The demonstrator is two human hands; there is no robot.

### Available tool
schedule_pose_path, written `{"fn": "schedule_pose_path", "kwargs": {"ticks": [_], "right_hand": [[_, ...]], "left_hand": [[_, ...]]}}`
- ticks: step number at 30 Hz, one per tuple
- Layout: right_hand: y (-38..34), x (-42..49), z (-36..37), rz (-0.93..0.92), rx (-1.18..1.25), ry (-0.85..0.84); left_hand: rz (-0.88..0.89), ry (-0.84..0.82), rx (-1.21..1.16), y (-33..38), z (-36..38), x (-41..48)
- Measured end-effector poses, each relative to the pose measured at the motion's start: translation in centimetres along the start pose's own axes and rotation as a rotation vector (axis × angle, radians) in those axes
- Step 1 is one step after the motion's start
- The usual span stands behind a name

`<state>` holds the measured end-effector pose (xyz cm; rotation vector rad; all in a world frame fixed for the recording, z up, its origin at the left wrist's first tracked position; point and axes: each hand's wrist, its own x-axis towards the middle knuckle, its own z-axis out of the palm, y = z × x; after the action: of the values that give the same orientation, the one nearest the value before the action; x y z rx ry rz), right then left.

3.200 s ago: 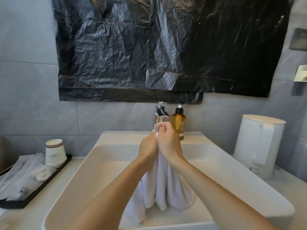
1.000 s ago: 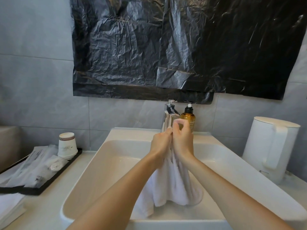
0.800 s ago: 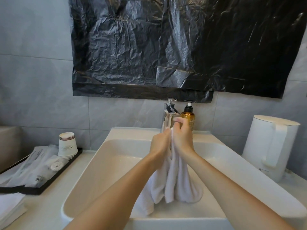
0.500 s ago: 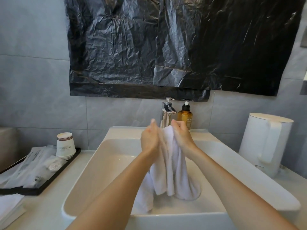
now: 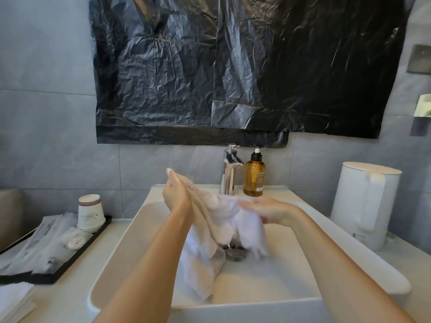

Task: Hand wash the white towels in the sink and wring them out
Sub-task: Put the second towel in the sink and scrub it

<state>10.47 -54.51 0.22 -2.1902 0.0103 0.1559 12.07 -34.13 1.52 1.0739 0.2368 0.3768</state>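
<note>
A wet white towel (image 5: 211, 227) hangs over the white sink (image 5: 245, 310), stretched between my two hands. My left hand (image 5: 177, 197) is raised on the left, fingers pointing up, and pinches one end of the towel near its fingertips. My right hand (image 5: 268, 209) sits lower on the right, palm down, with its fingers curled over a bunch of the towel. The towel's loose folds trail down into the basin beside the metal drain (image 5: 234, 251).
A chrome faucet (image 5: 229, 173) and an amber pump bottle (image 5: 254, 180) stand at the back of the sink. A white kettle (image 5: 363, 203) is on the right. On the left, a black tray (image 5: 70, 262) holds stacked paper cups (image 5: 91, 213) and wrapped sachets. Folded white cloth (image 5: 14, 301) lies bottom left.
My hands were pressed together around the towel's top. They have moved apart, left hand up and left, right hand down and right, spreading the towel between them.
</note>
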Motion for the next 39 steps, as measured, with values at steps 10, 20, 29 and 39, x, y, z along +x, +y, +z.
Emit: {"fn": "schedule_pose_path", "kwargs": {"ticks": [10,20,29,39], "right_hand": [[-3.4,-1.2,5.0,-0.517,0.192,0.435],[-3.9,-1.3,6.9,-0.430,0.190,0.552],[-3.8,-1.2,6.1,-0.465,0.210,0.534],[-4.7,-1.8,6.3,-0.367,0.371,0.397]], "left_hand": [[-0.061,-0.367,0.326,-3.4,2.3,-1.5],[-0.024,-0.369,0.392,-4.4,2.8,-2.1],[-0.007,-0.416,0.424,-4.0,3.0,-2.5],[-0.062,-0.386,0.356,-3.6,3.1,-2.2]]}}
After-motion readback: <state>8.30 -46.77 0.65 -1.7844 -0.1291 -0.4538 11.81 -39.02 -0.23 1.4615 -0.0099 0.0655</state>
